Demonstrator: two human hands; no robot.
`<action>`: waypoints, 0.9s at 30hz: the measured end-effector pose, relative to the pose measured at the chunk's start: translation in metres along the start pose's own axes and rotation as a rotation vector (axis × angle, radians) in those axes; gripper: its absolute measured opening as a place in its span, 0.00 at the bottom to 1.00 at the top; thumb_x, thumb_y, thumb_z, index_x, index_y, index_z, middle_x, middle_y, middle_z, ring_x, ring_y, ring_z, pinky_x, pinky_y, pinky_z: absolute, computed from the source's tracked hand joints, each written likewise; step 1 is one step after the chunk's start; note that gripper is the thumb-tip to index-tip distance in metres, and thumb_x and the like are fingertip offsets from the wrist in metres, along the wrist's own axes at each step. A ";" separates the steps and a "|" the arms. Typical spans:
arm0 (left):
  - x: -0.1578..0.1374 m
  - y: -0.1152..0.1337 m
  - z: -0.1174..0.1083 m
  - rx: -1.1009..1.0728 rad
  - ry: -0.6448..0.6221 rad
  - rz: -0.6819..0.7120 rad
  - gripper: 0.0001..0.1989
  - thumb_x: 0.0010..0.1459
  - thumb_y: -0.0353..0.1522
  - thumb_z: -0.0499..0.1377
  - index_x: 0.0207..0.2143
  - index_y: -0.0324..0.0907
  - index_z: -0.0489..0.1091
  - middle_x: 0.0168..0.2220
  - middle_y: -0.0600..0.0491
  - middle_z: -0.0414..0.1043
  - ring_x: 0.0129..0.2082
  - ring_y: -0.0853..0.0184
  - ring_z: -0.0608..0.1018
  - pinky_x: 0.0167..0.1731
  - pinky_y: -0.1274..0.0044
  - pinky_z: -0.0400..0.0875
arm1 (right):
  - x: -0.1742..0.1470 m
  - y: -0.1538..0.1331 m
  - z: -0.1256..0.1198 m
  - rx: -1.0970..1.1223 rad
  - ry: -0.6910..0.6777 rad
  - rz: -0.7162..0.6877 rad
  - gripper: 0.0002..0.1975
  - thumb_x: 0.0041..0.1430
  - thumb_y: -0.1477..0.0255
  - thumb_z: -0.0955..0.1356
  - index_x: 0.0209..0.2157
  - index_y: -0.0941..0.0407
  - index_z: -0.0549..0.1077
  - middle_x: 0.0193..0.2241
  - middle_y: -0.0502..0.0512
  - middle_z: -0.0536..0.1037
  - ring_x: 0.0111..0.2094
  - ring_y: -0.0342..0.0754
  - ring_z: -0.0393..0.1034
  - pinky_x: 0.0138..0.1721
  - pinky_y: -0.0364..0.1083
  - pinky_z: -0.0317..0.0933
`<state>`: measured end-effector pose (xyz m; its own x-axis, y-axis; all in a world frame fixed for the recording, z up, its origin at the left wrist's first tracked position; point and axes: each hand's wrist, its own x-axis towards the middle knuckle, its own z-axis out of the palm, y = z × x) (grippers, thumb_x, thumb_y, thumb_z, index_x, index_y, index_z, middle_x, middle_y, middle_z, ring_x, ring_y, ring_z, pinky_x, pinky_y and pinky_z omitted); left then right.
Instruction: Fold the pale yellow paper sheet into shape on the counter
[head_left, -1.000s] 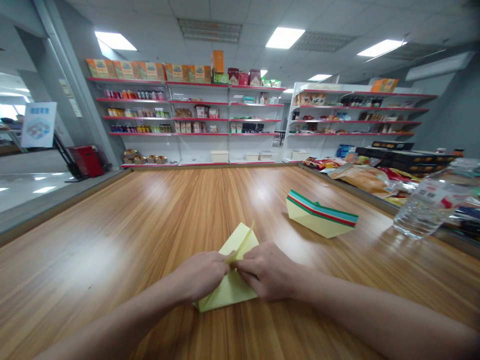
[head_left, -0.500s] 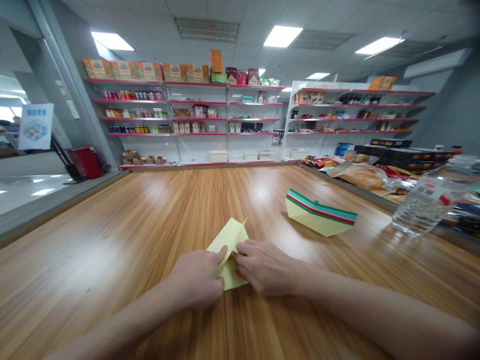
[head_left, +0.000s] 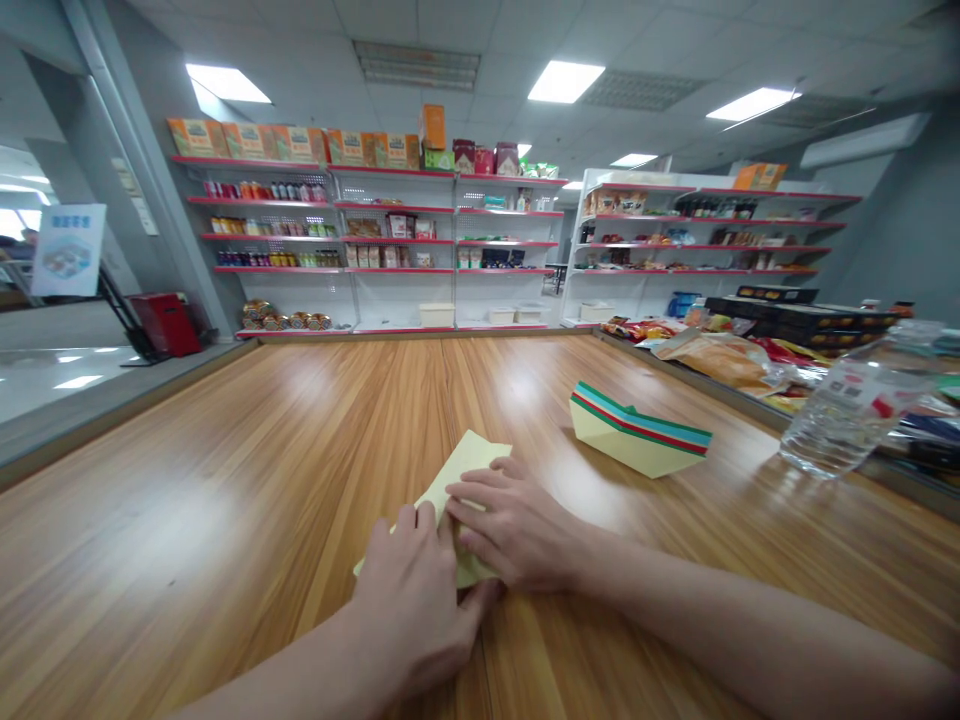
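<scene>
A pale yellow sheet of paper (head_left: 469, 452) lies on the table before me, creased and partly folded. My left hand (head_left: 412, 590) rests over its near left part, fingers bent down onto it and the thumb spread apart along its near edge. Across the right part of the sheet lies my right hand (head_left: 510, 520), its fingers stretched out and pressing on the paper. Much of the fold is hidden beneath both hands. To the right stands a folded paper boat (head_left: 637, 435), pale yellow with a green, blue, white and red striped rim.
The wooden table (head_left: 247, 470) has a raised edge. A clear plastic bottle (head_left: 840, 410) stands at the right, near packaged snacks (head_left: 720, 360) and dark boxes (head_left: 802, 318). Beyond the table, shelves (head_left: 390, 240) hold goods. A sign (head_left: 67, 250) stands at the far left.
The raised flap of the yellow paper has been laid down and spread wider. My left hand has let go of its pinch and turned over the sheet; my right fingers have flattened out.
</scene>
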<state>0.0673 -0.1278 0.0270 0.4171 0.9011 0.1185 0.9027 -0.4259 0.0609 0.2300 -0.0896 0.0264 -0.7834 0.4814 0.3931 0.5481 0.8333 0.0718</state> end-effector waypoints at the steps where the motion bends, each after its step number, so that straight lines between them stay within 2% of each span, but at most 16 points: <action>1: -0.001 0.000 0.001 -0.003 0.035 0.000 0.30 0.54 0.50 0.44 0.47 0.39 0.68 0.39 0.40 0.69 0.40 0.49 0.70 0.37 0.60 0.63 | 0.000 -0.001 0.001 -0.004 -0.062 0.003 0.12 0.62 0.71 0.59 0.41 0.59 0.70 0.40 0.60 0.72 0.43 0.51 0.62 0.45 0.53 0.51; 5: 0.000 -0.007 0.001 0.018 0.067 0.002 0.34 0.52 0.53 0.45 0.54 0.40 0.62 0.42 0.40 0.66 0.42 0.48 0.67 0.38 0.59 0.60 | -0.001 -0.003 0.003 -0.024 -0.192 0.099 0.13 0.62 0.69 0.58 0.39 0.58 0.71 0.39 0.60 0.72 0.42 0.52 0.63 0.45 0.53 0.51; 9: 0.009 -0.022 -0.001 0.044 0.004 0.011 0.28 0.60 0.44 0.37 0.55 0.43 0.62 0.44 0.40 0.65 0.42 0.49 0.67 0.37 0.59 0.61 | 0.000 -0.004 0.001 0.008 -0.191 0.258 0.13 0.60 0.69 0.60 0.37 0.59 0.73 0.39 0.61 0.71 0.42 0.53 0.62 0.44 0.52 0.51; 12: 0.016 -0.029 -0.004 0.037 -0.052 0.036 0.23 0.59 0.39 0.41 0.54 0.47 0.63 0.43 0.41 0.64 0.41 0.51 0.68 0.35 0.62 0.62 | 0.001 -0.002 0.000 0.092 -0.199 0.364 0.13 0.56 0.65 0.63 0.38 0.59 0.72 0.39 0.60 0.70 0.41 0.52 0.63 0.42 0.50 0.53; 15: 0.018 -0.031 -0.006 0.004 -0.082 0.067 0.21 0.57 0.37 0.45 0.52 0.48 0.65 0.41 0.42 0.64 0.40 0.53 0.69 0.34 0.64 0.63 | 0.000 0.000 0.001 0.169 -0.209 0.436 0.17 0.50 0.63 0.67 0.40 0.59 0.69 0.37 0.58 0.70 0.39 0.51 0.65 0.39 0.48 0.55; 23: 0.026 -0.035 -0.003 -0.228 -0.140 0.091 0.17 0.50 0.36 0.55 0.44 0.53 0.69 0.34 0.51 0.68 0.39 0.58 0.71 0.37 0.68 0.58 | -0.005 -0.002 0.004 0.270 -0.209 0.465 0.17 0.49 0.62 0.68 0.39 0.58 0.67 0.34 0.55 0.71 0.36 0.51 0.65 0.37 0.48 0.53; 27: 0.030 -0.037 0.001 -0.351 -0.133 -0.001 0.19 0.45 0.36 0.59 0.43 0.48 0.68 0.36 0.52 0.72 0.40 0.58 0.72 0.38 0.69 0.56 | -0.005 -0.007 0.006 0.250 -0.158 0.469 0.18 0.51 0.58 0.66 0.37 0.58 0.67 0.35 0.58 0.69 0.37 0.51 0.63 0.37 0.48 0.53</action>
<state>0.0463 -0.0844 0.0270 0.4475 0.8942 -0.0101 0.8214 -0.4066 0.4000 0.2281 -0.0962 0.0180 -0.5171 0.8352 0.1872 0.7776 0.5498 -0.3051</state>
